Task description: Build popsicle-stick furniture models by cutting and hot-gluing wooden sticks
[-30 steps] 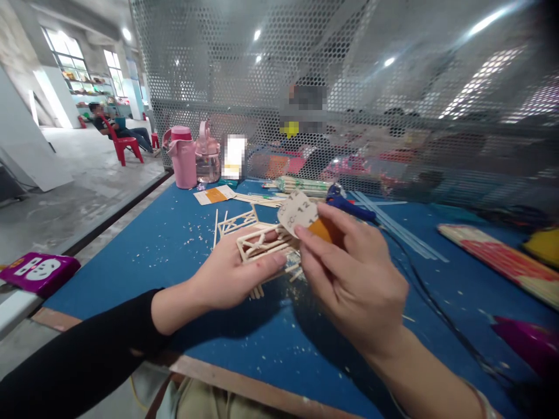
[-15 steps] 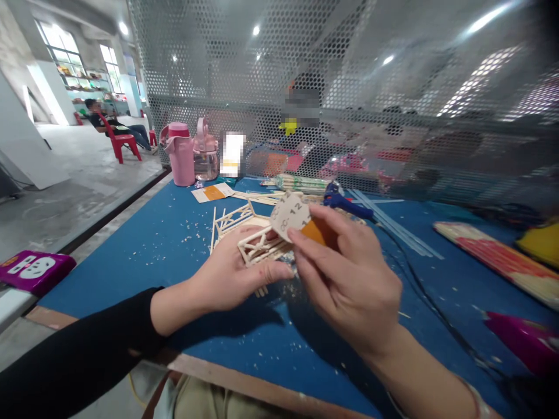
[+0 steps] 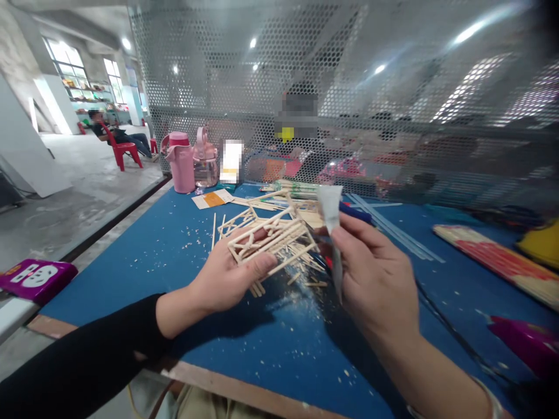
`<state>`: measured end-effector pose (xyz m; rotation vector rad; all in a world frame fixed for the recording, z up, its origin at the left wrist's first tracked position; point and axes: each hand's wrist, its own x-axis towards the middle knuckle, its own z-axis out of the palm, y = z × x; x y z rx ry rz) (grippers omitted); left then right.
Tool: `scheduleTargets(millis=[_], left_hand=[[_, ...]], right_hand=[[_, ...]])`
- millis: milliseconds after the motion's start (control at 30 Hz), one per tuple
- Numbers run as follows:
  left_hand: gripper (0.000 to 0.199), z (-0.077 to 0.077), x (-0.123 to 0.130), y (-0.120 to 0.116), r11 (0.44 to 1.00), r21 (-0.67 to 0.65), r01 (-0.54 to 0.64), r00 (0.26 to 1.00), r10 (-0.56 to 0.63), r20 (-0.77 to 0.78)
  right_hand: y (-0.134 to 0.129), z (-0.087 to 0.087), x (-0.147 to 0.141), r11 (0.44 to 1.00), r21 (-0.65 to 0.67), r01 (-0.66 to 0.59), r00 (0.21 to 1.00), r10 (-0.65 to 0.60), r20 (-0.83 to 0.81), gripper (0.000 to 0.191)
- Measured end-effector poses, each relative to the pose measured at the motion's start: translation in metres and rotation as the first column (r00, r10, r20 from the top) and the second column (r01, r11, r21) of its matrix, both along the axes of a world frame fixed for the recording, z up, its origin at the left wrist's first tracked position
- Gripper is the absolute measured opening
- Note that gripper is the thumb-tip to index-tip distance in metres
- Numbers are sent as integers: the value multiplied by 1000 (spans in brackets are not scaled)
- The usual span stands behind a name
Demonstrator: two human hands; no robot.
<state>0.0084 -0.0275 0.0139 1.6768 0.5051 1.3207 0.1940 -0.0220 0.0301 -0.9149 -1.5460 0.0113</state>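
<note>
My left hand (image 3: 233,267) is closed round a small frame of pale wooden sticks (image 3: 275,235), its thumb lying along the lower side. To the right of the frame, my right hand (image 3: 371,267) pinches a folded piece of sandpaper (image 3: 331,212), seen nearly edge-on with its pale back showing. The sandpaper is apart from the frame. Short cut sticks (image 3: 305,262) and pale dust lie on the blue table (image 3: 166,262) beneath and between the hands.
A pink flask (image 3: 181,166) and a clear bottle (image 3: 205,166) stand at the back left. Blue strips (image 3: 393,233), a stick bundle (image 3: 493,256) and a black cable (image 3: 449,326) lie right. A perforated metal screen (image 3: 218,75) rises behind. A person sits on a red chair (image 3: 124,151) far left.
My right hand has moved right, away from the frame, and turned the sandpaper from face-on to nearly edge-on. More of the stick frame now shows in my left hand.
</note>
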Motion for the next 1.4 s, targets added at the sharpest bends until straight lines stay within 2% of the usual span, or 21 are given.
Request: scheduleTargets(millis=[67,167,300,400,567,633,700,767,833,900,933,1000,1033,1200,1400], left_hand=[[44,-4,1,1,997,-74,21,995,-14,95],[44,-6,3,1,969,-226,96,975,-45,219],[34,-6,4,2,943,-278,185,956,-108,272],[34,-6,6,3,923,-346,167,959,-71,273],[26,-3,11,1,872,-477,111,991,-64,115],[26,0,12,-1,867,-487,105,992,-57,112],[29,2,10,-2,875,-478,81,989,-12,145],[30,3,8,-1,881,-472,26,983,64,174],[29,2,5,2,875,-482,-34,971,144,192],[29,1,3,5,861,-505,-67,956,200,213],[29,0,3,6,851,-521,-69,950,215,226],[29,-1,3,8,835,-548,-45,941,219,257],[30,-1,4,9,832,-554,-21,939,207,276],[37,0,7,8,836,-544,74,931,138,339],[35,-2,7,8,860,-505,65,922,142,360]], right_hand=[[1,-3,-1,991,-77,-110,993,106,-59,20],[-1,-6,-3,971,-130,-203,972,183,-150,18],[1,-9,0,920,-168,-355,873,262,-411,17],[5,-6,4,919,-157,-363,838,247,-487,20],[7,9,4,908,-112,-404,739,251,-625,18],[6,12,4,901,-122,-417,739,258,-622,18],[6,13,6,923,-89,-374,758,249,-604,16],[5,11,9,963,-39,-268,811,203,-549,15],[2,6,11,990,0,-141,905,129,-406,18],[-2,-1,10,997,68,-39,988,49,-147,22],[-3,-4,9,993,121,-16,1000,16,0,25],[-6,-9,5,978,208,-17,972,-32,232,30],[-6,-11,3,975,221,-21,955,-46,293,32],[-8,-11,0,981,192,30,946,-90,312,28],[-17,-11,-8,960,278,-22,879,-114,463,19]])
